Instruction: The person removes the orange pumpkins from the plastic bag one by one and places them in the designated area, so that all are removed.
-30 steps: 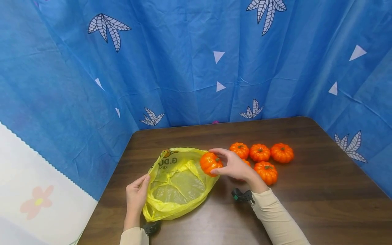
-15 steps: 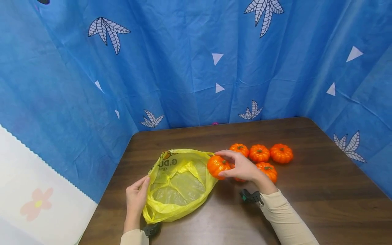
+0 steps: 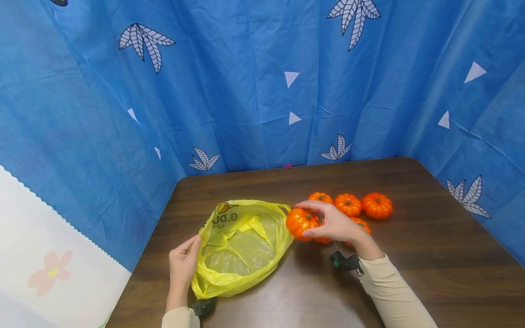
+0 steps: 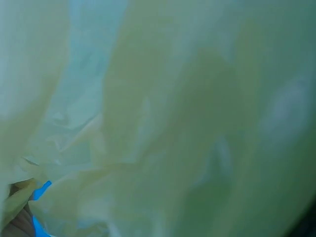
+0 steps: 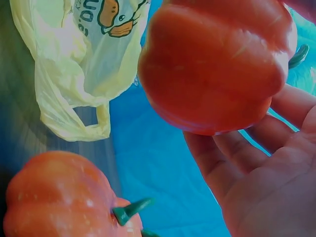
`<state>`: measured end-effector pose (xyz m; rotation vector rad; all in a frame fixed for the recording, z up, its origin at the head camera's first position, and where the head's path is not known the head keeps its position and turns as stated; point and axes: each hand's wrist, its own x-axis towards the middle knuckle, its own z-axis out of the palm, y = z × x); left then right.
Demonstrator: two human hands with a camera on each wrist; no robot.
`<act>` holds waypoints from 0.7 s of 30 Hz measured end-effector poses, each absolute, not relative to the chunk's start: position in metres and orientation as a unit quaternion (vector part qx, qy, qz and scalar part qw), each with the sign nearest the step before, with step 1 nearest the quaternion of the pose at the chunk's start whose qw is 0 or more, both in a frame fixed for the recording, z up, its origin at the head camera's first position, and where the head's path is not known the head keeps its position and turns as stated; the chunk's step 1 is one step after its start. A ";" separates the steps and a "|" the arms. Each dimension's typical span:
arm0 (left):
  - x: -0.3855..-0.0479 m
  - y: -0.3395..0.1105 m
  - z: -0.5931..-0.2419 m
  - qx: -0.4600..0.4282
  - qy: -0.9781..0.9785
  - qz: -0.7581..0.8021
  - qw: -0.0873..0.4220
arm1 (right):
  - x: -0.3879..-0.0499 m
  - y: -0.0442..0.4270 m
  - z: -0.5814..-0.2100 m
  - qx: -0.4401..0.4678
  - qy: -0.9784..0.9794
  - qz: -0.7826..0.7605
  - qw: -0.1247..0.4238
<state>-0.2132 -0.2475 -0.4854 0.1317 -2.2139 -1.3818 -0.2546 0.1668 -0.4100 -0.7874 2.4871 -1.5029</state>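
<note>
A yellow plastic bag [image 3: 229,284] with dark printing stands on the table, mouth spread wide. My left hand [image 3: 182,262] pinches its left rim between thumb and fingers. Blurred bag film [image 4: 163,113] fills nearly all of the left wrist view. Just beyond the bag's right edge, my right hand [image 3: 338,224] holds a small orange pumpkin [image 3: 300,223] between thumb and fingertips. The right wrist view shows this pumpkin [image 5: 217,69] close up, its green stem toward the palm, and a handle loop of the bag [image 5: 74,126] apart from it.
More orange pumpkins lie right of the bag: one at the far right [image 3: 377,205], one beside it [image 3: 347,205], one at the back [image 3: 321,197]. Others are partly hidden behind the right hand. A blue curtain [image 3: 254,82] hangs behind the brown table [image 3: 430,255].
My right hand has moved right with the pumpkin, from over the bag's right rim to just outside it. The left hand keeps its pinch in the same place.
</note>
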 end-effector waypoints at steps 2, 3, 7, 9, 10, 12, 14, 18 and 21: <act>-0.213 -0.247 -0.486 0.047 -0.818 -0.508 0.265 | -0.254 0.170 -0.410 -0.263 0.826 -0.495 0.067; -0.213 -0.247 -0.486 0.046 -0.818 -0.508 0.266 | -0.253 0.172 -0.410 -0.263 0.827 -0.492 0.066; -0.214 -0.248 -0.487 0.045 -0.818 -0.507 0.268 | -0.252 0.180 -0.409 -0.257 0.845 -0.465 0.058; -0.214 -0.248 -0.487 0.046 -0.819 -0.507 0.264 | -0.251 0.184 -0.408 -0.257 0.851 -0.455 0.052; -0.213 -0.248 -0.487 0.048 -0.819 -0.508 0.263 | -0.251 0.186 -0.407 -0.255 0.854 -0.451 0.053; -0.212 -0.248 -0.487 0.051 -0.819 -0.509 0.258 | -0.250 0.191 -0.405 -0.251 0.857 -0.446 0.054; -0.212 -0.248 -0.487 0.054 -0.819 -0.512 0.252 | -0.250 0.196 -0.403 -0.247 0.857 -0.449 0.056; -0.212 -0.248 -0.486 0.058 -0.817 -0.519 0.247 | -0.249 0.206 -0.399 -0.231 0.859 -0.453 0.066; -0.213 -0.248 -0.486 0.060 -0.817 -0.519 0.246 | -0.249 0.214 -0.396 -0.226 0.865 -0.443 0.060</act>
